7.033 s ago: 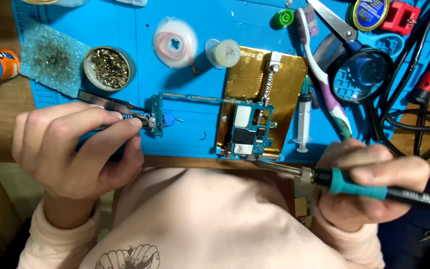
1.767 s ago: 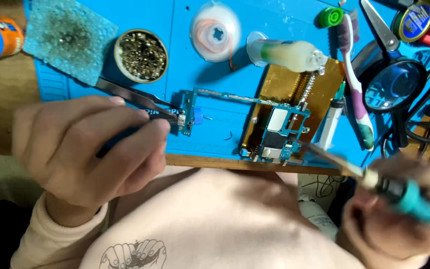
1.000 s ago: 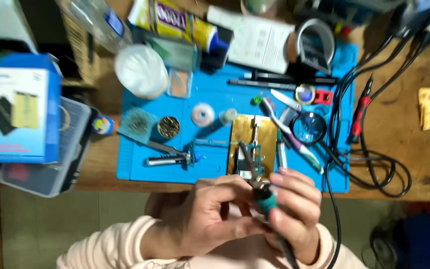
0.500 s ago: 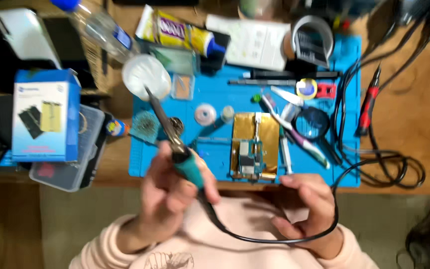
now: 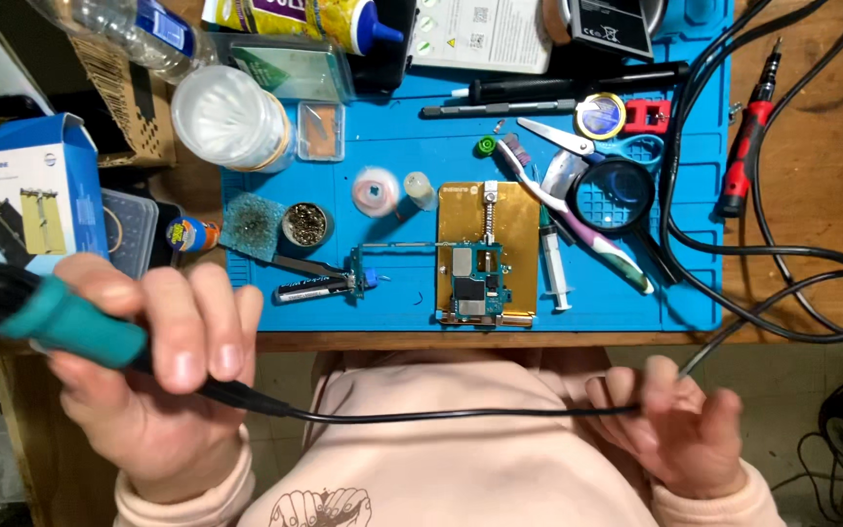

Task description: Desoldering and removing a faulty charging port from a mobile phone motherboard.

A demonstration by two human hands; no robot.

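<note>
Item: soldering iron (image 5: 60, 317), teal rubber grip, dark shaft, held low left off the bench edge; tip out of frame. Left hand (image 5: 153, 381) wrapped round the grip, fingers closed over it. Black cord (image 5: 441, 415) runs thin and taut from iron's tail across a pink sweatshirt (image 5: 461, 459) to right hand (image 5: 675, 434), which pinches it betw. thumb and fingertips, other fingers loosely curled.

Bench: wood top w/ blue silicone mat (image 5: 402, 156), ribbed pockets at right end.
- Gold metal holder (image 5: 488, 249), rect., mid-mat, w/ green circuit board (image 5: 478, 288) clamped in it.
- Small board in tweezers (image 5: 329, 283), just left of holder.
- Brass wool tin (image 5: 305, 224), round; beside it green sponge (image 5: 251, 226), rough, square.
- Syringe (image 5: 555, 268), clear plastic, just right of holder.
- Toothbrush (image 5: 578, 220), purple/white, lying diag.
- Magnifier (image 5: 622, 195), round, black rim.
- Scissors (image 5: 563, 141); solder reel (image 5: 600, 115); pink tape roll (image 5: 376, 190).
- White round tub (image 5: 224, 117) at mat's top-left corner.
- Blue carton (image 5: 26, 190), far left.
- Red screwdriver (image 5: 748, 146) off mat, right, among looped black cables (image 5: 782, 283).

Nothing lies betw. hands and mat; both hands near side of bench edge.
</note>
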